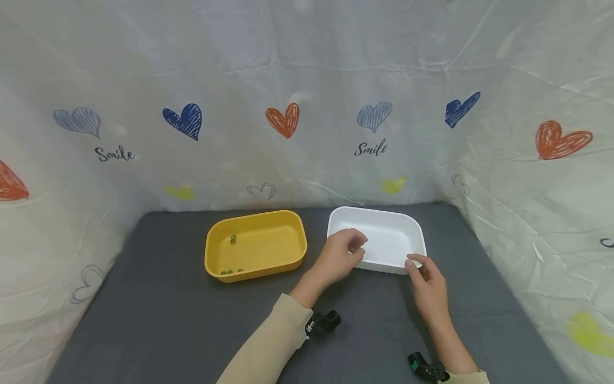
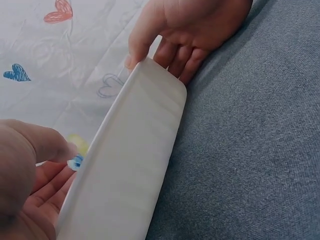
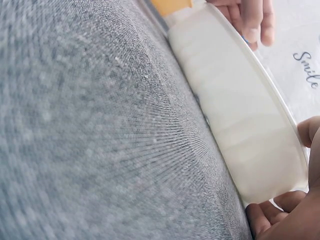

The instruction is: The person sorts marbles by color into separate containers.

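My left hand (image 1: 338,253) is over the front left part of a white tray (image 1: 384,240). Its thumb and fingers pinch a small, clear-looking marble with blue in it (image 2: 75,162), visible in the left wrist view; in the head view the fingers hide it. At the tray's front right corner, my right hand (image 1: 429,288) grips the rim, thumb in front and the other fingers round the corner, as the right wrist view shows. To the left stands a yellow tray (image 1: 261,240) holding several small greenish marbles (image 1: 233,239), some by its front wall.
Both trays stand on a dark grey cloth-covered table (image 1: 172,320). Behind and beside it hangs a pale curtain (image 1: 321,64) printed with hearts and lettering. A black strap-like device (image 1: 326,321) is on the left wrist, and another (image 1: 428,369) is on the right.
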A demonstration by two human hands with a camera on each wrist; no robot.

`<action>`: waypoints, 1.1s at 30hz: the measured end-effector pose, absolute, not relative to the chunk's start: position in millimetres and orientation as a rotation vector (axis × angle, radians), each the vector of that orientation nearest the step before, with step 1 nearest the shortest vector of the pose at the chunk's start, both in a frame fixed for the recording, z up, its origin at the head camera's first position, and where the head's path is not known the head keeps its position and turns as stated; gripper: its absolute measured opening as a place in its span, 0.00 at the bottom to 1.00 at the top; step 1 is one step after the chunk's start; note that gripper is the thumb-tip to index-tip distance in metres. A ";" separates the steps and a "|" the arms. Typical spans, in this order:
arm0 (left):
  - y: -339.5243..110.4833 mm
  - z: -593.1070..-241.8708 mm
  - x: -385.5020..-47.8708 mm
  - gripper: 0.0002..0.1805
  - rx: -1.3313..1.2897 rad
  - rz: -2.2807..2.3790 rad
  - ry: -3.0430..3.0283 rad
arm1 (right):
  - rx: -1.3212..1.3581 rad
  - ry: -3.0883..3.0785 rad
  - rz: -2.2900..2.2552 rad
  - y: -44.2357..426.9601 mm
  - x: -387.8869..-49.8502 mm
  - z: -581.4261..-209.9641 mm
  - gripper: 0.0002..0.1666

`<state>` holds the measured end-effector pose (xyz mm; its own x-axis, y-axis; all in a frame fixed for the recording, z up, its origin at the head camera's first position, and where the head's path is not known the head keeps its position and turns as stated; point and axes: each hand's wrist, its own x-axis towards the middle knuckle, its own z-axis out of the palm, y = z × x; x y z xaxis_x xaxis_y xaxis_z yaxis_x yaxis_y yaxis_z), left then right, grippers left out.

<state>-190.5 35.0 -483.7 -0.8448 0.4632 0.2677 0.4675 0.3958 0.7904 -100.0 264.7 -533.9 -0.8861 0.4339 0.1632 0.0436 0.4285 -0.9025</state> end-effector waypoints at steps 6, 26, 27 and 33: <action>34.5 -484.5 -190.0 0.10 -0.856 -1.497 -2.645 | -0.408 -2.325 1.444 264.3 -98.1 -534.8 0.18; 24.7 -486.2 -186.8 0.10 -0.841 -1.528 -2.584 | -0.391 -2.301 1.455 264.0 -101.0 -536.3 0.17; 23.5 -485.7 -186.0 0.10 -0.836 -1.523 -2.580 | -0.390 -2.298 1.457 263.8 -100.9 -535.9 0.17; 15.2 -484.8 -180.4 0.09 -0.839 -1.488 -2.554 | -0.404 -2.296 1.445 262.8 -100.1 -534.2 0.16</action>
